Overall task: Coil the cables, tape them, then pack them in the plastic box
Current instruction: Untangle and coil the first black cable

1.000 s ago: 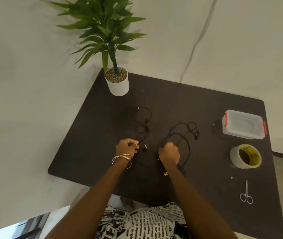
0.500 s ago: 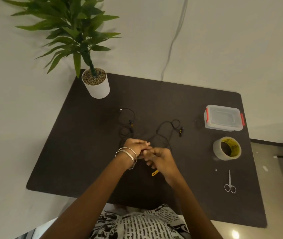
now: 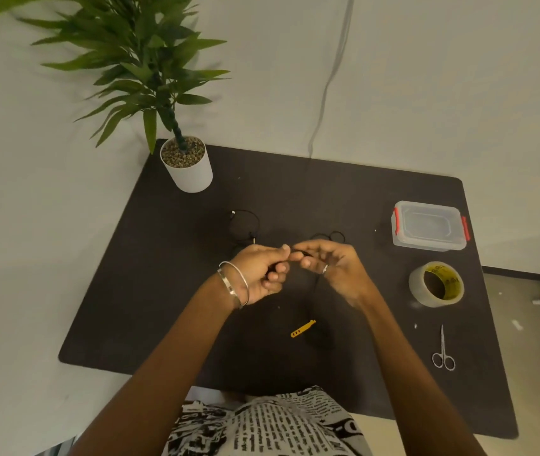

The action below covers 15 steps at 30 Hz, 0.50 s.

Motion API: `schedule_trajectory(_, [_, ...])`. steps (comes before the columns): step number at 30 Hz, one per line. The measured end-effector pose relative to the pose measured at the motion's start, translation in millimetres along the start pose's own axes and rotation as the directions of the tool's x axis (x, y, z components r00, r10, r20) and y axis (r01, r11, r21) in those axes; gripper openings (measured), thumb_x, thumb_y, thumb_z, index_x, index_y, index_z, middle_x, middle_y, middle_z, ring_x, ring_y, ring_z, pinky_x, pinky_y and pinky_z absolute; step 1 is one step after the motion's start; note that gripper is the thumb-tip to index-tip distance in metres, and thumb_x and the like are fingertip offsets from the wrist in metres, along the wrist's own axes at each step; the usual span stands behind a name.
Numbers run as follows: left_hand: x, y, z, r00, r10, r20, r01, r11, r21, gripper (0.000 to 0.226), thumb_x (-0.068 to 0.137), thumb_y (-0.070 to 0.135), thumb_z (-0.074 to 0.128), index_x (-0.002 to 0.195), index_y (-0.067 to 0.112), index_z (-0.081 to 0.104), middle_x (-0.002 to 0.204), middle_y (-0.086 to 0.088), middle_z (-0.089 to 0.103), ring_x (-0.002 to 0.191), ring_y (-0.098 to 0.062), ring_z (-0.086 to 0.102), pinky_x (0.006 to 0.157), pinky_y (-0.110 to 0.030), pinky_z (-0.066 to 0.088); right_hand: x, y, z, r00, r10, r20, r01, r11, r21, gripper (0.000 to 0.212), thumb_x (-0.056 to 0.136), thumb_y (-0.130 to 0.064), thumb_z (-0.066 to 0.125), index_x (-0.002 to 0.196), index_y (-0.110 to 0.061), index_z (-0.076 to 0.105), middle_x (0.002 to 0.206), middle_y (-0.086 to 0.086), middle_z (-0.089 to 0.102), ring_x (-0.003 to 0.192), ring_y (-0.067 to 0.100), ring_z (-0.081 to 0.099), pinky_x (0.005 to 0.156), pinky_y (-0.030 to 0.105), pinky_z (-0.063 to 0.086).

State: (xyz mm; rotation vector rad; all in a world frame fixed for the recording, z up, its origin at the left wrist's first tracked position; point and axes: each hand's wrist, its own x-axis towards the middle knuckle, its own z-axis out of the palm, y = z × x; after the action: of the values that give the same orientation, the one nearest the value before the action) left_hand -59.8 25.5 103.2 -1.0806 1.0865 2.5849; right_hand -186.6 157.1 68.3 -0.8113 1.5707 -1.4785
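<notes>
Hands meet above the mat [image 3: 163, 291]: left hand [image 3: 258, 274] and right hand [image 3: 331, 268] both pinch a black cable [image 3: 298, 253] between fingertips. Another cable [image 3: 244, 223] lies beyond. Box [image 3: 428, 230], lid on, sits right, tape [image 3: 436, 284] and scissors [image 3: 443, 350] nearer.

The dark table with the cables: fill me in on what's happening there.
A person's left hand and right hand meet above the table, working a thin black cable between the fingertips. Another cable lies loose beyond them. The plastic box is closed; tape roll and scissors sit untouched.
</notes>
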Motion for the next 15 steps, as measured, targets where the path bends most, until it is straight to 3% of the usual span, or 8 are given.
schedule_trajectory(3, [-9, 4, 0, 0.992, -0.054, 0.115, 0.066, 0.992, -0.106, 0.027, 0.098, 0.016, 0.038, 0.097, 0.001, 0.061, 0.052, 0.002, 0.049, 0.042, -0.005, 0.042, 0.038, -0.014, 0.030, -5, -1, 0, 1.000, 0.007, -0.028, -0.004, 0.995, 0.104, 0.019, 0.084, -0.002, 0.063, 0.102, -0.002, 0.069, 0.089, 0.001, 0.074, 0.080, 0.012, 0.066, 0.071, 0.029, 0.052])
schedule_trajectory(5, [-14, 5, 1, 0.986, -0.077, 0.151, 0.088, 0.994, -0.068, 0.028, 0.097, 0.014, 0.038, 0.103, 0.000, 0.062, 0.062, -0.002, 0.060, 0.051, -0.009, 0.056, 0.046, -0.016, 0.044, -6, -1, -1, 0.999, -0.015, -0.048, 0.018, 0.997, 0.074, 0.016, 0.086, -0.005, 0.064, 0.098, -0.010, 0.073, 0.087, 0.002, 0.073, 0.072, 0.016, 0.062, 0.065, 0.031, 0.050])
schedule_trajectory(7, [-18, 5, 3, 0.975, -0.085, 0.207, 0.093, 0.995, -0.030, 0.029, 0.096, 0.010, 0.038, 0.109, -0.002, 0.061, 0.081, -0.006, 0.071, 0.070, -0.015, 0.069, 0.062, -0.021, 0.056, -4, -1, -4, 0.998, -0.057, -0.035, 0.057, 0.998, 0.006, 0.024, 0.087, 0.002, 0.060, 0.098, -0.014, 0.074, 0.092, 0.002, 0.073, 0.084, 0.024, 0.066, 0.073, 0.033, 0.053])
schedule_trajectory(10, [-20, 9, 4, 0.957, -0.101, 0.273, 0.116, 0.992, -0.039, 0.032, 0.098, 0.012, 0.036, 0.112, -0.003, 0.060, 0.101, -0.013, 0.072, 0.090, -0.021, 0.071, 0.077, -0.028, 0.058, -1, -8, -11, 0.994, -0.112, 0.019, 0.114, 0.987, -0.112, 0.034, 0.087, 0.016, 0.052, 0.101, -0.009, 0.070, 0.093, -0.006, 0.071, 0.093, 0.011, 0.066, 0.081, 0.021, 0.051])
schedule_trajectory(15, [-16, 4, 13, 0.974, -0.114, 0.196, 0.107, 0.993, 0.048, 0.031, 0.096, 0.016, 0.045, 0.116, -0.004, 0.058, 0.077, -0.003, 0.070, 0.069, -0.011, 0.068, 0.061, -0.022, 0.056, 2, -20, -19, 0.981, -0.172, 0.095, 0.190, 0.951, -0.244, 0.030, 0.086, 0.018, 0.051, 0.102, 0.001, 0.070, 0.097, 0.005, 0.062, 0.093, 0.008, 0.063, 0.079, 0.019, 0.050])
